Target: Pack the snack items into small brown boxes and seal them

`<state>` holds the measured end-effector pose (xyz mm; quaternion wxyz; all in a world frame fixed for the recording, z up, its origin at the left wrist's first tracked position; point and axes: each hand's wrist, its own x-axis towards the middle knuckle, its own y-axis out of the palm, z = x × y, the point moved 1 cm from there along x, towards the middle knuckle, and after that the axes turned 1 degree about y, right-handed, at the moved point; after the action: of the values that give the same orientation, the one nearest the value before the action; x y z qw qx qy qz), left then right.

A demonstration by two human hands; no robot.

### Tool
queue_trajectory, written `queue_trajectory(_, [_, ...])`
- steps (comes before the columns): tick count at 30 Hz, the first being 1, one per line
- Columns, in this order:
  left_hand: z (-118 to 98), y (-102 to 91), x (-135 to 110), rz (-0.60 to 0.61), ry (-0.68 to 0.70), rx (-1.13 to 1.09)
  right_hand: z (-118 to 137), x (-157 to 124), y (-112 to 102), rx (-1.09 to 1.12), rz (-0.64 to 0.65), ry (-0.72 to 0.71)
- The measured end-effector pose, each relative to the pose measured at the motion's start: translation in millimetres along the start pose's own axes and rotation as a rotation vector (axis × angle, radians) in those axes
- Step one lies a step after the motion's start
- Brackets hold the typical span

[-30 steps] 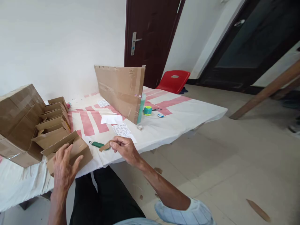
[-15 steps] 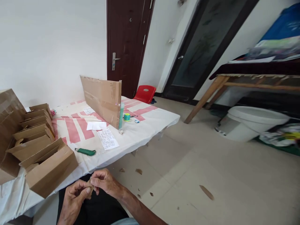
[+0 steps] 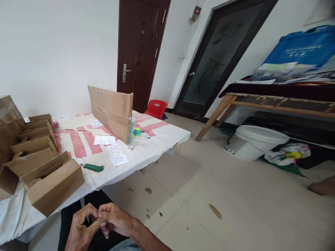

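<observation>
Above my dark-clad lap, my left hand (image 3: 82, 225) and my right hand (image 3: 115, 218) meet, thumbs and fingertips pinched together. Whatever sits between the fingers is hidden or too small to name. Beyond them, at the table's near edge, stands an open cardboard box (image 3: 56, 188) with cardboard dividers inside. A green utility knife (image 3: 92, 167) lies on the tabletop to the right of that box. Farther right is a white sheet with small printed shapes (image 3: 117, 154).
A cardboard panel (image 3: 112, 113) stands upright on the cloth-covered table (image 3: 167, 134), beside a small green-and-yellow tub (image 3: 136, 132). Brown scraps (image 3: 215, 211) litter the floor. A white bucket (image 3: 251, 143) stands under the wooden table. A blurred brown shape (image 3: 324, 186) enters at right.
The view has swung a little to the right. My hands sit slightly lower in the picture, still pinched together; the small tan piece seen between them earlier is now hidden. A blurred shape has appeared at right.
</observation>
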<state>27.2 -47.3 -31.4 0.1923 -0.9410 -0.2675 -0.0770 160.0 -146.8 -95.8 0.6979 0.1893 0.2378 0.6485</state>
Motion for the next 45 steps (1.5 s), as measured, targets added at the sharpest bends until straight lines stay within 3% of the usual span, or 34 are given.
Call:
queue_trajectory(3, [-11, -4.5, 2, -0.036, 0.086, 0.069, -3, -8, 5, 0.039, 0.077, 0.107])
queue_trajectory(5, [-17, -4.8, 2, -0.029, 0.071, 0.116, -6, -12, 6, 0.081, 0.086, 0.127])
queue_trajectory(8, [-19, -0.2, 1, 0.017, -0.024, 0.170, -12, -14, 2, 0.100, -0.038, 0.043])
queue_trajectory(12, [-11, 10.3, 4, 0.118, -0.159, 0.136, -19, -13, -12, -0.083, -0.270, -0.085])
queue_trajectory(16, [8, 17.4, 9, 0.112, -0.207, 0.056, -21, -15, -22, -0.195, -0.304, -0.123])
queue_trajectory(20, [23, 23.2, 12, 0.044, -0.055, 0.249, -26, -14, -25, -0.164, -0.257, -0.131])
queue_trajectory(24, [23, 32.5, 13, 0.068, 0.142, 0.454, -32, -8, -30, -0.090, -0.359, -0.147])
queue_trajectory(28, [17, 36.7, 15, 0.155, 0.120, 0.300, -39, -6, -38, 0.061, -0.352, -0.126])
queue_trajectory(36, [41, 33.0, 23, 0.105, -0.283, -0.328, -45, 5, -44, 0.255, -0.165, -0.137])
queue_trajectory(41, [53, 25.5, 24, 0.148, -0.269, -0.267, -45, 15, -35, 0.293, -0.168, -0.156])
queue_trajectory(45, [47, 14.3, 23, 0.048, -0.127, -0.053, -45, 18, -29, 0.232, -0.196, -0.197])
